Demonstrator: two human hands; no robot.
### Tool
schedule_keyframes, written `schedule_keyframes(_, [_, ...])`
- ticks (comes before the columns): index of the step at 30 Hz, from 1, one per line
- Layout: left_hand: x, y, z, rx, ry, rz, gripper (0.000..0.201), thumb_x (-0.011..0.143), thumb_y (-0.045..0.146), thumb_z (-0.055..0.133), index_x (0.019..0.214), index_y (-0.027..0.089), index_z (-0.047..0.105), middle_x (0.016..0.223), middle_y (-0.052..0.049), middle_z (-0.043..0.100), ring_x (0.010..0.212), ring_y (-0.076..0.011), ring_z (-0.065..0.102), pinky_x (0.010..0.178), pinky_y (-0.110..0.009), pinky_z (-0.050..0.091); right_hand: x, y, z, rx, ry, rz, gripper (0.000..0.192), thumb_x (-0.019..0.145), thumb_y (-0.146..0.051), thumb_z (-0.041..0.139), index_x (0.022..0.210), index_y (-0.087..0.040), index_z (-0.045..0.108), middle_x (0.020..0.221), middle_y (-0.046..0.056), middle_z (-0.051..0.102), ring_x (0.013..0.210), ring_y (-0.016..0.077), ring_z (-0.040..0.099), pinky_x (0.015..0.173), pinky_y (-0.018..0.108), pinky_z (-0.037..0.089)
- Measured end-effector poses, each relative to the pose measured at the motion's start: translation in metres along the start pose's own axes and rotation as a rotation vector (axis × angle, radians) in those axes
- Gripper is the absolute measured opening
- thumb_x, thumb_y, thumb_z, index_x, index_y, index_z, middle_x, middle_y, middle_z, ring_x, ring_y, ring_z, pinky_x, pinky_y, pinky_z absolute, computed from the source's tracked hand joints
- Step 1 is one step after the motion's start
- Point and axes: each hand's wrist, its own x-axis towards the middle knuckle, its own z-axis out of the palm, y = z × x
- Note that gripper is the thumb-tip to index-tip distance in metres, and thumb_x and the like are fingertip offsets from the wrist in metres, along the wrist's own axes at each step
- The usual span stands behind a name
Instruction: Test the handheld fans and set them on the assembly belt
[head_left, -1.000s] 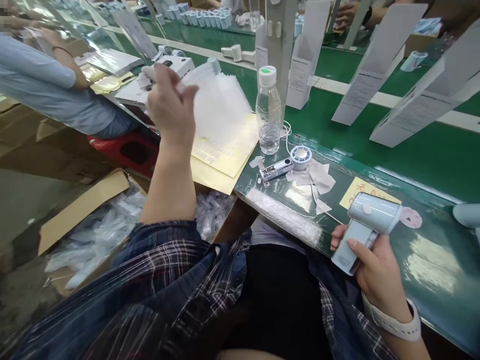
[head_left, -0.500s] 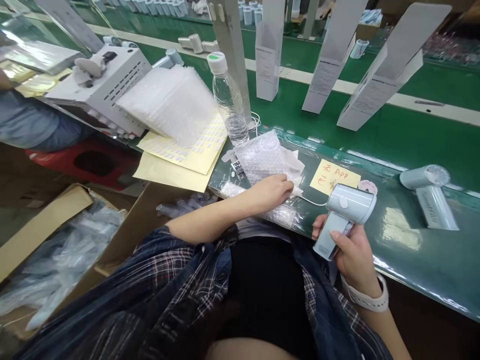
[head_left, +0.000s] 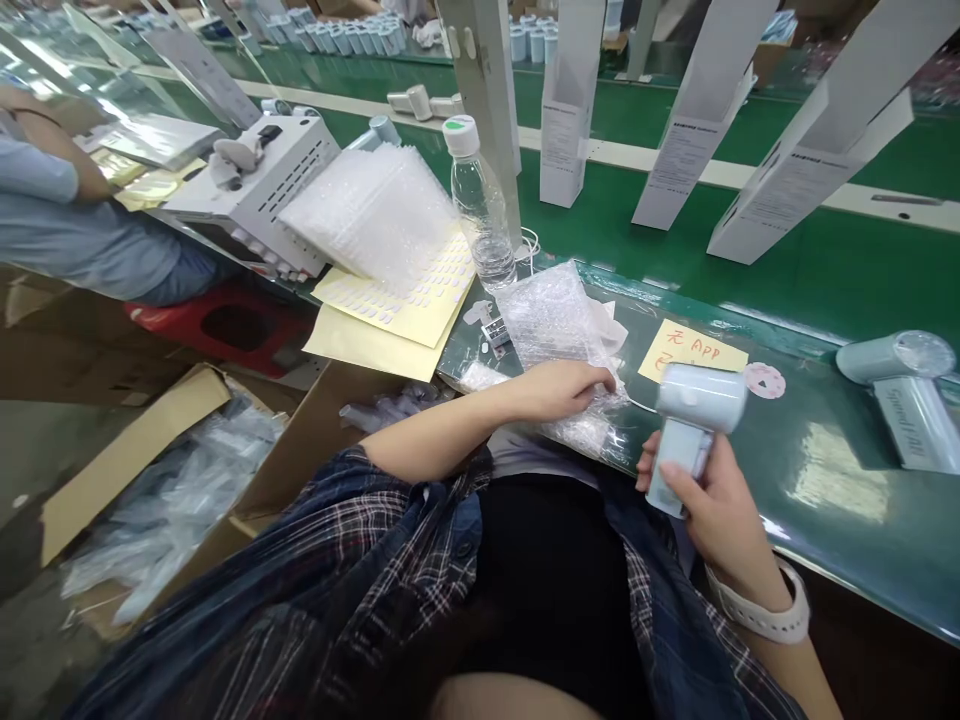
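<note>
Glossy plastic fan (head_left: 702, 397); bubbly, translucent plastic pouch (head_left: 551, 312).

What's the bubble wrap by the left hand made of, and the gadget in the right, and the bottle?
Bubble wrap: seems thin plastic film; see-through, bumpy.
Gadget: hard plastic or coated metal, maybe; blue and glossy.
Bottle: probably clear, smooth plastic; liquid shows through.

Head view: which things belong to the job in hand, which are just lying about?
Seemingly in the job:
blue fan, in the right grip
bubble-wrap bag, touched by the left grip
bubble-wrap stack, likely

Seemingly just lying about:
water bottle
yellow note
pink sticker
</note>
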Motion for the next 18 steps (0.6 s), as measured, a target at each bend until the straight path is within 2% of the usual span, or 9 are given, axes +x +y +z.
schedule_keyframes(2, [0.003,-0.004,0.004,-0.214,0.079,-0.017,0.045,0.092,0.008,0.053,0.133,0.020,0.068,0.097,-0.002,0.073,0.090,-0.0178,0.067,0.085,-0.030,0.050,-0.001,-0.002,0.006,-0.225,0.038,0.026,0.055,0.087,-0.057,0.080,0.127,-0.023,0.065,0.089,0.006,0.078,0.065,0.0232,0.072,0.066,0.039,0.063])
schedule_keyframes(4, [0.005,-0.007,0.006,-0.529,0.136,-0.038,0.050,0.087,0.007,0.056,0.135,0.019,0.065,0.080,0.004,0.061,0.070,-0.0123,0.056,0.070,-0.025,0.045,0.002,-0.004,0.015,-0.362,0.061,0.002,0.067,0.087,-0.061,0.074,0.139,-0.019,0.065,0.091,0.009,0.080,0.069,0.0263,0.074,0.072,0.042,0.062])
schedule_keyframes(8, [0.006,-0.012,0.006,-1.094,0.279,-0.183,0.049,0.083,0.007,0.057,0.131,0.019,0.060,0.067,0.009,0.046,0.048,-0.0071,0.033,0.048,-0.022,0.024,0.018,-0.010,0.032,-0.632,0.091,-0.126,0.078,0.088,-0.062,0.064,0.148,-0.014,0.066,0.092,0.012,0.082,0.079,0.0321,0.077,0.085,0.047,0.060])
schedule_keyframes(11, [0.004,-0.015,0.001,-1.266,0.386,-0.296,0.047,0.083,0.008,0.057,0.127,0.021,0.056,0.066,0.010,0.044,0.047,-0.0073,0.030,0.046,-0.022,0.016,0.030,-0.017,0.039,-0.812,0.011,-0.146,0.073,0.093,-0.058,0.057,0.151,-0.014,0.066,0.092,0.013,0.082,0.079,0.0333,0.077,0.079,0.044,0.059])
schedule_keyframes(14, [-0.002,-0.016,-0.006,-1.178,0.401,-0.189,0.052,0.083,0.006,0.055,0.132,0.021,0.050,0.069,0.010,0.045,0.052,-0.0079,0.034,0.051,-0.022,0.023,0.034,-0.022,0.047,-0.980,-0.056,-0.177,0.066,0.096,-0.048,0.055,0.151,-0.013,0.066,0.103,0.016,0.083,0.087,0.0362,0.078,0.078,0.043,0.059])
schedule_keyframes(16, [-0.007,-0.012,-0.011,-0.929,0.439,-0.048,0.057,0.085,0.004,0.054,0.139,0.021,0.046,0.072,0.009,0.047,0.059,-0.0091,0.042,0.059,-0.022,0.034,0.033,-0.025,0.053,-1.081,-0.088,-0.234,0.062,0.099,-0.041,0.052,0.152,-0.011,0.064,0.115,0.020,0.082,0.096,0.0385,0.079,0.080,0.044,0.058])
schedule_keyframes(18, [-0.015,-0.004,-0.014,-0.592,0.457,0.053,0.063,0.089,0.003,0.050,0.149,0.020,0.041,0.076,0.007,0.051,0.068,-0.0117,0.051,0.070,-0.025,0.042,0.032,-0.030,0.057,-1.172,-0.122,-0.291,0.062,0.101,-0.035,0.049,0.155,-0.009,0.059,0.119,0.023,0.080,0.096,0.0393,0.078,0.078,0.045,0.057])
